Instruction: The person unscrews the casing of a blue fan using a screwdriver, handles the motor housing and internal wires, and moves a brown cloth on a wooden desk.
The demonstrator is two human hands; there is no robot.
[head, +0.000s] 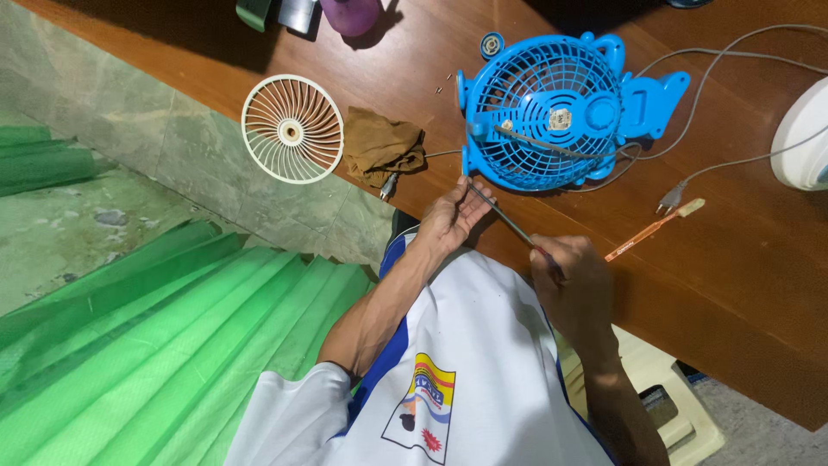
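A blue plastic fan (552, 108) lies grille-up on the brown wooden table (742, 259). My right hand (573, 289) grips the handle of a screwdriver (509, 220) at the table's near edge. The thin metal shaft slants up and left toward the fan. My left hand (453, 216) pinches the shaft near its tip, just below the fan's lower rim. Neither hand touches the fan.
A cream round fan grille (291, 128) hangs over the table edge beside a crumpled brown cloth (382, 147). Grey cords, a plug (671, 200) and an orange pen-like tool (651, 229) lie right of the fan. A white appliance (804, 138) sits far right. Green pleated sheet (172, 328) lies below.
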